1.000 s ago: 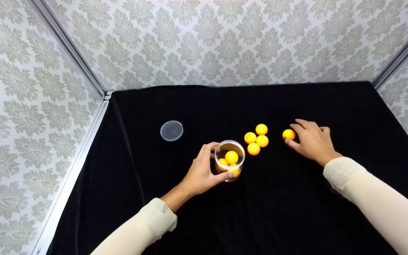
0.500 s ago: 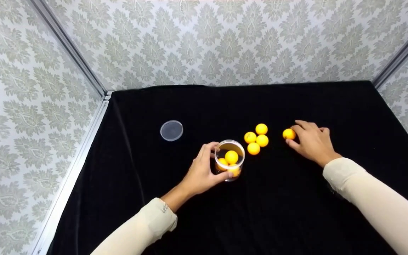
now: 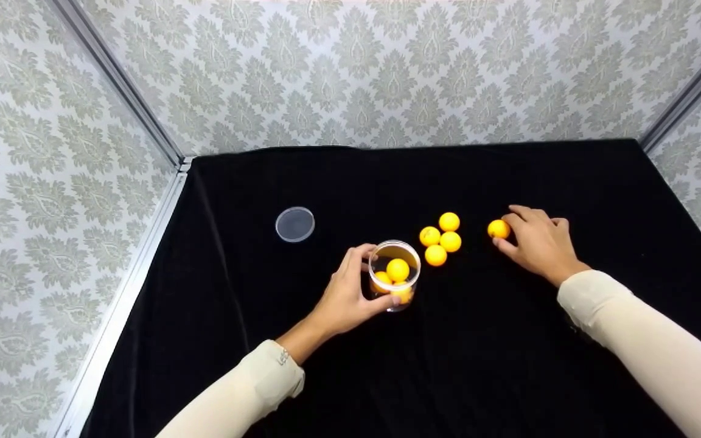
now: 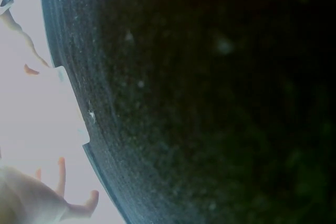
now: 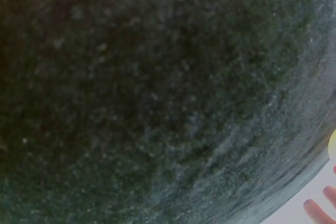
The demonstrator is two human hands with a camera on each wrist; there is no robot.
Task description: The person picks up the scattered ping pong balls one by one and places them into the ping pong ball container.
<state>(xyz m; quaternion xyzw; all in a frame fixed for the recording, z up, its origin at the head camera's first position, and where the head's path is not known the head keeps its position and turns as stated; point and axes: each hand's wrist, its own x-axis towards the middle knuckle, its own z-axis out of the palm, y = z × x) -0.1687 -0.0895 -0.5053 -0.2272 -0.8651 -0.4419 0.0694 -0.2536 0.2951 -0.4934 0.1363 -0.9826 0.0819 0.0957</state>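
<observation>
On black cloth point(image 3: 509, 365), right hand point(image 3: 536, 243) pinches ball point(image 3: 498, 229); left hand point(image 3: 350, 292) grips jar point(image 3: 394, 275).

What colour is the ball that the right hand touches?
The ball is yellow-orange, seen best in the head view.

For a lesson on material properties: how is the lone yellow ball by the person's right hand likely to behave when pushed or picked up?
The lone yellow ball is smooth and round, so a nudge would probably roll it, though the black cloth may slow it. It resembles a table tennis ball, so it is likely light and hollow. The right hand touches it with fingertips only; a gentle grip should be enough.
</observation>
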